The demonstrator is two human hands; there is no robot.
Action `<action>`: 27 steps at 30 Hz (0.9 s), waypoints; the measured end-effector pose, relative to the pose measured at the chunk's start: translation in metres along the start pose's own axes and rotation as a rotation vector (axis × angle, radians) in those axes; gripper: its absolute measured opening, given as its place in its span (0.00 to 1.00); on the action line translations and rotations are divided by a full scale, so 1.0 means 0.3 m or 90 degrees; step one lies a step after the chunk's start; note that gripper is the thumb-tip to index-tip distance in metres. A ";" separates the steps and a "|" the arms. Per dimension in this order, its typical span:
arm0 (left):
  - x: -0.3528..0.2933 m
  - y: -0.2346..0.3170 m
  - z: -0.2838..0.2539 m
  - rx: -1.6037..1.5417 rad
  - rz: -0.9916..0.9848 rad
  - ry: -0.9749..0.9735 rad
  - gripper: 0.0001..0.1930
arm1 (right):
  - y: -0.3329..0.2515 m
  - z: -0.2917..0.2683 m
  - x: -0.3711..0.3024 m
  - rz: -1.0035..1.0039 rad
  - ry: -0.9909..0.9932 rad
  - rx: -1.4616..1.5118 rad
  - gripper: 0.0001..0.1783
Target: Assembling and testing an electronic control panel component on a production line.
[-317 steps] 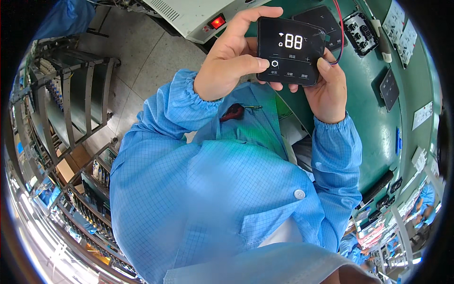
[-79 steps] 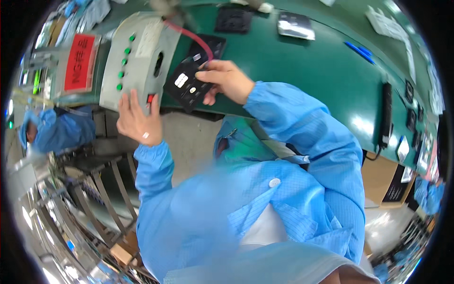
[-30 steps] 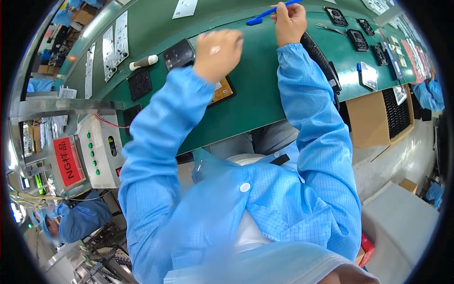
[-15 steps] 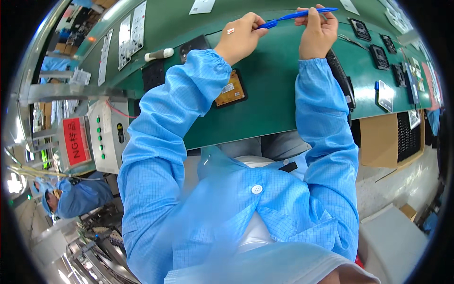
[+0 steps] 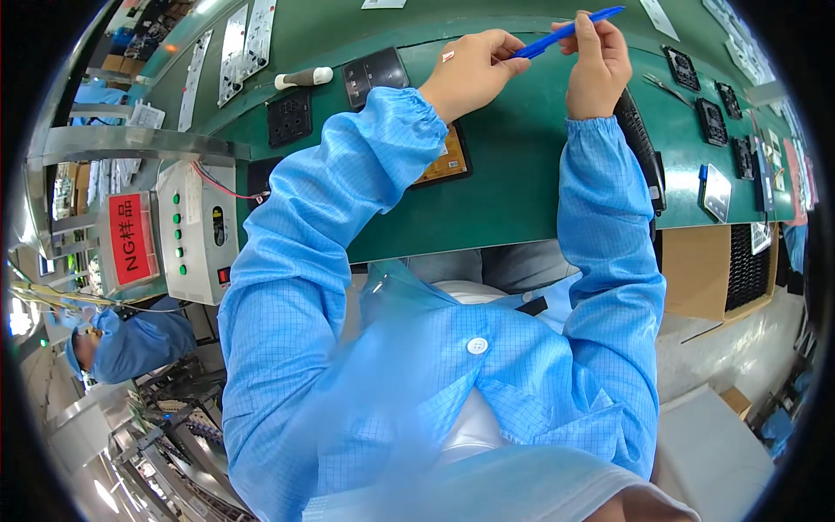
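Note:
A blue pen (image 5: pixel 557 37) slants between my two hands over the far part of the green table. My left hand (image 5: pixel 474 74) pinches its lower left end between thumb and fingers. My right hand (image 5: pixel 598 70) is closed around the upper part, and the narrow tip sticks out to the right. A small white and red sticker (image 5: pixel 448 56) is on the back of my left hand. Below my left wrist lies a yellow-backed black device (image 5: pixel 450 163), partly hidden by my sleeve. A long black object (image 5: pixel 642 152) lies beside my right sleeve.
On the left are a black panel (image 5: pixel 376 76), a black tray-like part (image 5: pixel 290 117) and a white-and-grey handled tool (image 5: pixel 304 77). Tweezers (image 5: pixel 668 90) and several black frames (image 5: pixel 711 122) lie right. A control box (image 5: pixel 196 230) stands left; a cardboard box (image 5: pixel 694 271) sits below the table's right side.
The gap between the blue piece in my left hand and the pen in my right hand has closed; they now form one line. My left hand has moved right.

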State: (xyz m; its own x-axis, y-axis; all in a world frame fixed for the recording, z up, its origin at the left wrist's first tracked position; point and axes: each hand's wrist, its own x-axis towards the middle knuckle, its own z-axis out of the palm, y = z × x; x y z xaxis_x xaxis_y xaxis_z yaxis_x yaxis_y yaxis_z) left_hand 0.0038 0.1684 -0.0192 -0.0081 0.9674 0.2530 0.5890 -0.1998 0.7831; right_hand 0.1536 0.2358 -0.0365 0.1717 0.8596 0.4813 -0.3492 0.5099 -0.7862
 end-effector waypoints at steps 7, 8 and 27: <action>-0.037 -0.008 -0.004 -0.262 -0.047 -0.031 0.13 | 0.018 0.025 -0.040 0.088 -0.061 0.008 0.10; -0.040 -0.005 -0.007 -0.296 -0.060 -0.009 0.13 | 0.022 0.028 -0.046 0.095 -0.064 0.018 0.10; -0.340 -0.055 -0.239 0.173 0.278 -0.108 0.12 | -0.051 -0.002 -0.131 0.175 -0.221 -0.105 0.17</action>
State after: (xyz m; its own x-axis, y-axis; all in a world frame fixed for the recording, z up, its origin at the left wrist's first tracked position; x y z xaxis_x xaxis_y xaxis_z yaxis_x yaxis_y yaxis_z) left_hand -0.0632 0.0619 -0.0172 0.4014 0.8194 0.4092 0.6967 -0.5632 0.4443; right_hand 0.1526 0.1941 -0.0436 -0.2340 0.9160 0.3259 -0.1829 0.2878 -0.9401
